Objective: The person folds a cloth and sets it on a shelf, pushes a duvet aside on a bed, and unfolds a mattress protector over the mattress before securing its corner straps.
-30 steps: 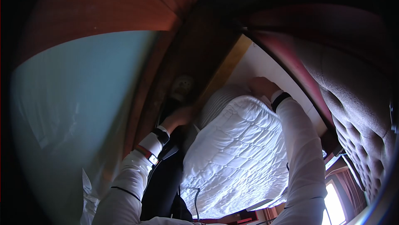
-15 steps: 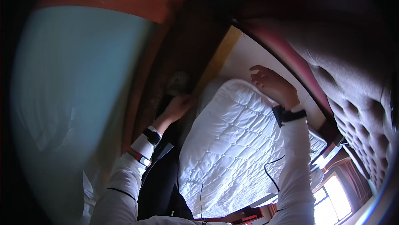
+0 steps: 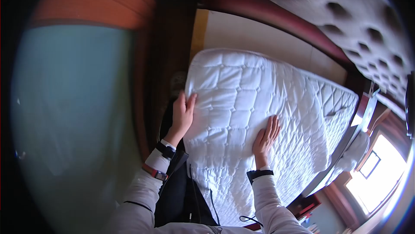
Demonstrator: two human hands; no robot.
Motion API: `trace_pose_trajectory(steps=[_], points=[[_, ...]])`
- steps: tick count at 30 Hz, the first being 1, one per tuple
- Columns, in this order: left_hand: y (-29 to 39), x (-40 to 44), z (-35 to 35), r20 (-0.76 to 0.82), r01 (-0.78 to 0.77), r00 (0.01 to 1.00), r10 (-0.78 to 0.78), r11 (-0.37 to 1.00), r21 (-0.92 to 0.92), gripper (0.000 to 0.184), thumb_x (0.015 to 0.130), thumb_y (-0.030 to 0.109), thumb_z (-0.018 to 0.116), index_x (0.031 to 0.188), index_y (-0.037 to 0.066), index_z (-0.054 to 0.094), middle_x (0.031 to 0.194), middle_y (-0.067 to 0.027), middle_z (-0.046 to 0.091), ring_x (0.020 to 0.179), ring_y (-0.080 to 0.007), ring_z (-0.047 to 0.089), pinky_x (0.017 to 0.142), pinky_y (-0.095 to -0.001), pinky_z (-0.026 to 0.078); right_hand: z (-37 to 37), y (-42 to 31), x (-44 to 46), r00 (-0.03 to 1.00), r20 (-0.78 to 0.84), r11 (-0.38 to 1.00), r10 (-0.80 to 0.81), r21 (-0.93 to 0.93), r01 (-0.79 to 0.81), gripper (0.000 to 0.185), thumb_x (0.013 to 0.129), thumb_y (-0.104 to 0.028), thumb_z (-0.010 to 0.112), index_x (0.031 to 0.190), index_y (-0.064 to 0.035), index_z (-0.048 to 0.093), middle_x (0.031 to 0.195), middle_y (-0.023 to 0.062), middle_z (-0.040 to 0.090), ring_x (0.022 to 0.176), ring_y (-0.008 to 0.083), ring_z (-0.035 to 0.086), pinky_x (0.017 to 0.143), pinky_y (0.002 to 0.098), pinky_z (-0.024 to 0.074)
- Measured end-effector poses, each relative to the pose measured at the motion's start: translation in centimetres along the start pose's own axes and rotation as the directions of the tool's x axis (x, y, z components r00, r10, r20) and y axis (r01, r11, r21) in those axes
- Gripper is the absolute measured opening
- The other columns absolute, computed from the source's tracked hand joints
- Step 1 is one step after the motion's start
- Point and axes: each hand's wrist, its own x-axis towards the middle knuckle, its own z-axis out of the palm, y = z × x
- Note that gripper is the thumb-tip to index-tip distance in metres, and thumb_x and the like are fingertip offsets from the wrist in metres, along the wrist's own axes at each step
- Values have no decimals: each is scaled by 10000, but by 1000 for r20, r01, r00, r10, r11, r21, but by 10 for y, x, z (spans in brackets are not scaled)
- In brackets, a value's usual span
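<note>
A white quilted mattress pad (image 3: 231, 104) spreads over the bed in front of me, its rounded corner at the upper left. My left hand (image 3: 182, 117) is at the pad's left edge, thumb on top and the other fingers partly hidden along the side, closed on that edge. Farther right, my right hand (image 3: 266, 141) lies flat on the quilted surface, fingers stretched out and nothing held. Wrinkles run across the pad to the right of this hand. Both wrists wear black straps.
Beyond the pad's far edge shows a pale bed base (image 3: 259, 35) with a yellow strip. A tufted grey headboard (image 3: 363, 30) rises at the upper right. A bright window (image 3: 378, 169) stands at the lower right. Thin black cables (image 3: 212, 206) hang by my body.
My right hand has come down from above the pad's far edge to lie flat on its surface. The left hand has moved onto the left edge. The pad's corner now lies flatter, and the view has turned.
</note>
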Motion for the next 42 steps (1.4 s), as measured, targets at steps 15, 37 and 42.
trace_pose_trajectory(steps=[15, 37, 42], points=[[34, -123, 72, 543, -663, 749, 380, 409, 627, 677, 854, 316, 522, 1456, 82, 318, 1524, -167, 249, 1413, -315, 239, 1104, -626, 76, -2, 19, -16, 987, -159, 980, 34, 199, -1, 565, 825, -146, 436, 1390, -130, 435, 1482, 87, 363, 1385, 268, 302, 1151, 451, 143], [16, -156, 75, 658, -776, 631, 411, 343, 529, 561, 857, 240, 507, 1413, 257, 441, 1526, -83, 290, 1407, -372, 215, 1099, -623, 39, 7, 13, -47, 940, -272, 940, 204, 324, -110, 542, 845, -121, 507, 1383, -148, 443, 1444, 61, 419, 1349, 238, 364, 1127, 445, 219], [5, -177, 78, 635, -768, 634, 441, 269, 581, 569, 891, 294, 422, 1449, 191, 377, 1545, -102, 237, 1419, -409, 146, 1093, -635, 31, 10, -7, -182, 958, -86, 926, 273, 294, -238, 589, 834, -169, 528, 1411, -145, 412, 1471, 67, 385, 1361, 239, 348, 1130, 448, 213]])
